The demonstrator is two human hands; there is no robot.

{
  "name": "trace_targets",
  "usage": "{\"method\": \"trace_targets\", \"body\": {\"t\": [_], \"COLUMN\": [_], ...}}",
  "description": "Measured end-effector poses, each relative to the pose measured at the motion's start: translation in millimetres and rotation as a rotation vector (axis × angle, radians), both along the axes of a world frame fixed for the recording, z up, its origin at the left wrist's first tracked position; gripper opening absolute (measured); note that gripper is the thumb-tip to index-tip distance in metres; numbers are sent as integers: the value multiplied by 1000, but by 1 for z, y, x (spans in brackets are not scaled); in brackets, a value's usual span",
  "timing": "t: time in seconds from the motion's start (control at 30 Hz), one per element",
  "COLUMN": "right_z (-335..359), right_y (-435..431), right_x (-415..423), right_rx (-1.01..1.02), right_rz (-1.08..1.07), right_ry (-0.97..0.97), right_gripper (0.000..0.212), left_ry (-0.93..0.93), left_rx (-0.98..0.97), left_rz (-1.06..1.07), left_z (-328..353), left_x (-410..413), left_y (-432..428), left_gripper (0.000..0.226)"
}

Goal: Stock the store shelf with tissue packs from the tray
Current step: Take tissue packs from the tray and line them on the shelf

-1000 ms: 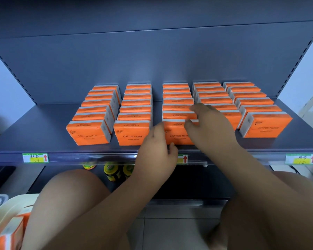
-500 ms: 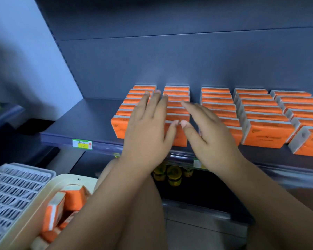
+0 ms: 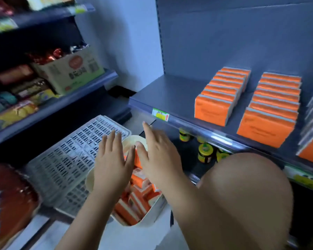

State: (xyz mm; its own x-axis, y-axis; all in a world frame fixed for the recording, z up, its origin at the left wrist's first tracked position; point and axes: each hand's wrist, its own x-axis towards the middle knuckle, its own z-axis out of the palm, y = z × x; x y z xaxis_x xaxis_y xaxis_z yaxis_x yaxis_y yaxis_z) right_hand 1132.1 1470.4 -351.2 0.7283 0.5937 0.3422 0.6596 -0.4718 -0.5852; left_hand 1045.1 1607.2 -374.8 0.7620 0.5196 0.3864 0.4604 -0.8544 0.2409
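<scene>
Left hand (image 3: 112, 166), right hand (image 3: 159, 157) bare; forearms (image 3: 83, 215) bare to frame edge; bare rounded knee (image 3: 242, 188).

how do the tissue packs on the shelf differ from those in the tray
The orange shelf packs stand upright in neat rows on the grey metal shelf; the orange tray packs lie jumbled in the cream plastic tray. Shelf packs sit higher than tray packs. Both are orange.

No wording reads clearly. Just beyond the right hand (image 3: 157, 156), a price tag (image 3: 160, 114) on the shelf (image 3: 170, 94) edge shows a red upward arrow; its figures are blurred. Well up-left of the left hand (image 3: 112, 165), a cardboard box (image 3: 69, 69) bears a round orange logo and illegible dark characters. Print on the tissue packs (image 3: 211, 110), right of both hands, is smeared.
</scene>
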Motion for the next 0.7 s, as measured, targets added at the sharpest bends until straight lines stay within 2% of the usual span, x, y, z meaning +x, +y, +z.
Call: {"method": "trace_targets", "body": {"t": [0.2,0.33,0.43,0.53,0.7], "right_z": [-48,-72,-92,-106,-124], "right_y": [31,40,48,60,88], "right_x": [2,3,5,9,25], "right_rx": [-318,-439,-487,-523,-477], "right_rz": [39,27,-1,-44,-135], "right_ry": [144,276,408,523,702], "right_gripper": [60,55,61,57,59], "left_ry": [166,235,267,293,291], "left_rx": [-94,-252,-340,-427,-514], "left_rz": [141,183,201,239,266], "left_z": [-51,-85,-109,-124,-147], "left_x": [-29,-31,-28,-22,-2], "left_y": [17,20,25,31,52], "left_gripper": [69,69,67,66,63]}}
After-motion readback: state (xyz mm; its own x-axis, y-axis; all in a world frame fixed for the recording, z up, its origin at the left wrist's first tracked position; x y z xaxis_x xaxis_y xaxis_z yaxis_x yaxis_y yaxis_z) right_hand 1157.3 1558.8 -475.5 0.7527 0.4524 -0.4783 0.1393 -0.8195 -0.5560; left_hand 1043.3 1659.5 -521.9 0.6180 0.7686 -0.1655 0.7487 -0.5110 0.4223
